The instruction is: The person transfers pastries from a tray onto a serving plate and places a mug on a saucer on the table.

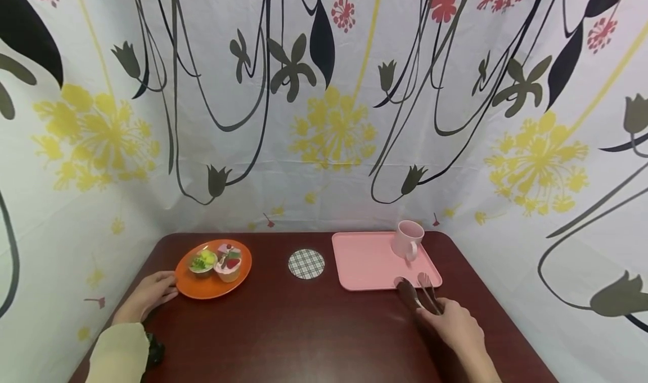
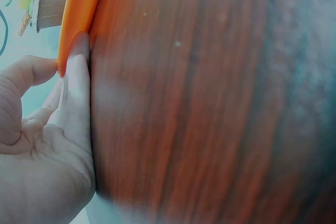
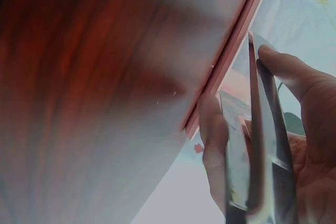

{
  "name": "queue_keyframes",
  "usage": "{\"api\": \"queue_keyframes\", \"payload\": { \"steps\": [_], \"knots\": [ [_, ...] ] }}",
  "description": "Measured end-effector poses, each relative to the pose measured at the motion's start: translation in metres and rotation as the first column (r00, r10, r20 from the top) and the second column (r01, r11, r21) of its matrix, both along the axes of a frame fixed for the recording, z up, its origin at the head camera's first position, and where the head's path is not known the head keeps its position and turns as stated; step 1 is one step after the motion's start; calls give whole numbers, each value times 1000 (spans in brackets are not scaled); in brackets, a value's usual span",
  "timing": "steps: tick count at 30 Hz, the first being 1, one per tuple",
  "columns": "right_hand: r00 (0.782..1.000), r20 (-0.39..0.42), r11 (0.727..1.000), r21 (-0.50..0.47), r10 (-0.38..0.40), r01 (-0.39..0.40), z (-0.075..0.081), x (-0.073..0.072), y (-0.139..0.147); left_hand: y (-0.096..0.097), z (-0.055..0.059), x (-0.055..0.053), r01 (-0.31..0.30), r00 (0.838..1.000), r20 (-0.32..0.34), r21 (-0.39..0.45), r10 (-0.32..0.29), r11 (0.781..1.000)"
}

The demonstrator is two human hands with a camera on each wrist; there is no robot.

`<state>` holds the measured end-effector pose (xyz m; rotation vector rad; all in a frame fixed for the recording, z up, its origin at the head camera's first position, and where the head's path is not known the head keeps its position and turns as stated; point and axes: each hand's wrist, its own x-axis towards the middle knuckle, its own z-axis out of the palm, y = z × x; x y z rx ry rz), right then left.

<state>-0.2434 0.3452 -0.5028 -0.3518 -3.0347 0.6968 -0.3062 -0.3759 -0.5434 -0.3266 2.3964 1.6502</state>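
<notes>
At the left, an orange plate [image 1: 189, 284] carries a small cup of green and yellow food [image 1: 203, 262] and a cupcake with a red berry on top [image 1: 229, 264]. My left hand [image 1: 151, 294] pinches the plate's left rim; in the left wrist view the thumb [image 2: 39, 72] is on one side and fingers are on the other. My right hand [image 1: 458, 327] grips metal tongs [image 1: 429, 296], thumb on one arm and a finger on the other. Their ends are apart, over the near edge of a pink tray [image 1: 361, 262], with nothing seen between them.
A pink mug [image 1: 406, 241] stands at the tray's back right. Between plate and tray lies a round checked coaster [image 1: 306, 264]. The dark wooden table [image 1: 304, 332] is bordered behind and at the sides by a flower-patterned cloth [image 1: 324, 203].
</notes>
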Motion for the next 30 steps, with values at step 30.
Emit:
{"api": "queue_keyframes", "payload": {
  "steps": [30],
  "knots": [
    [996, 80, 997, 69, -27, 22, -10, -18, 19, -1, -2, -4, -22, 1000, 4, 31, 22, 999]
  ]
}}
